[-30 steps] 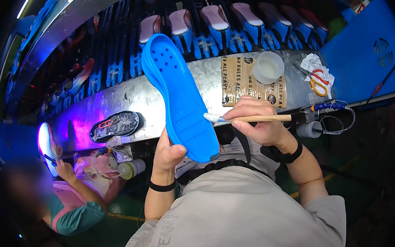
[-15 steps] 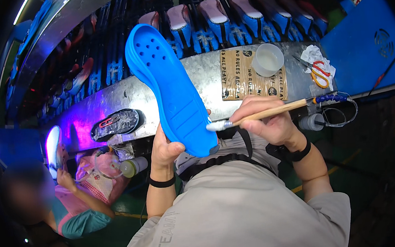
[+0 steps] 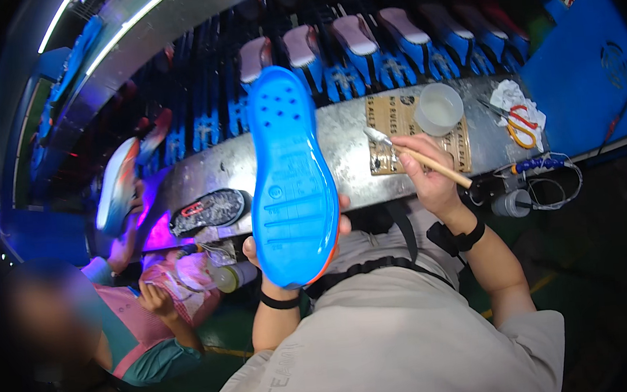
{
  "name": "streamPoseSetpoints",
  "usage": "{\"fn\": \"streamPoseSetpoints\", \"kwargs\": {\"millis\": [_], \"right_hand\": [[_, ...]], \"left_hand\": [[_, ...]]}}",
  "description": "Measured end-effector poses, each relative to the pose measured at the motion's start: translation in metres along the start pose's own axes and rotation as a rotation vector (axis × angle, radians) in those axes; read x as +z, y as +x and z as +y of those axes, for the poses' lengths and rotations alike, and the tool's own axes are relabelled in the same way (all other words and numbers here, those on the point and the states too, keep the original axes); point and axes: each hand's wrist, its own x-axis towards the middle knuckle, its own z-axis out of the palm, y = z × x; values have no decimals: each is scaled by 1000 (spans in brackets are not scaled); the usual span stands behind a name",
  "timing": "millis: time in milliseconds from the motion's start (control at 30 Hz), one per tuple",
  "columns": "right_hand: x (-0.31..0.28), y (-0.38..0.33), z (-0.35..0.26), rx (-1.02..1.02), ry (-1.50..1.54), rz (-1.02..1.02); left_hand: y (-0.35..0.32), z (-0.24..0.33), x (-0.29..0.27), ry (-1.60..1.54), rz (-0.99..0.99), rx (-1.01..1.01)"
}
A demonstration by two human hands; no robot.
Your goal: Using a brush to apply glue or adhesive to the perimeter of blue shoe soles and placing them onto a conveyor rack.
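Note:
My left hand (image 3: pixel 341 219) grips a bright blue shoe sole (image 3: pixel 288 183) from beneath, its fingers around the lower sides. The sole's inner face is turned up, showing small round holes at the far end and raised ridges nearer me; it looks wet and glossy. My right hand (image 3: pixel 433 175) is closed around the wooden handle of a paintbrush (image 3: pixel 436 166). The white bristles point up and left, apart from the sole. A round translucent cup (image 3: pixel 439 109) with pale contents stands on a cardboard piece (image 3: pixel 385 164), just beyond the brush.
Orange-handled scissors (image 3: pixel 518 132) lie by crumpled white paper (image 3: pixel 516 99) on the metal bench (image 3: pixel 337 120). A dark insole-shaped pad (image 3: pixel 208 213) lies at left. Several shoes (image 3: pixel 356 36) stand on blue racks behind. A co-worker at left holds a shoe (image 3: pixel 117 185).
The brush has left the sole's edge and moved up and right, toward the cup. The sole has turned more upright and flat toward me. The co-worker's shoe has moved up toward the rack.

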Motion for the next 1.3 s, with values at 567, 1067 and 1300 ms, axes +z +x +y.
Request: {"fn": "streamPoseSetpoints", "kwargs": {"millis": [567,1067,1300], "right_hand": [[31,-14,73,-105,-168,-29],[35,-26,61,-112,-189,-55],[42,-18,66,-104,-194,-61]], "left_hand": [[4,16,-21,-518,-258,-62],[43,85,51,243,-168,-118],[208,280,145,334,-291,458]]}}
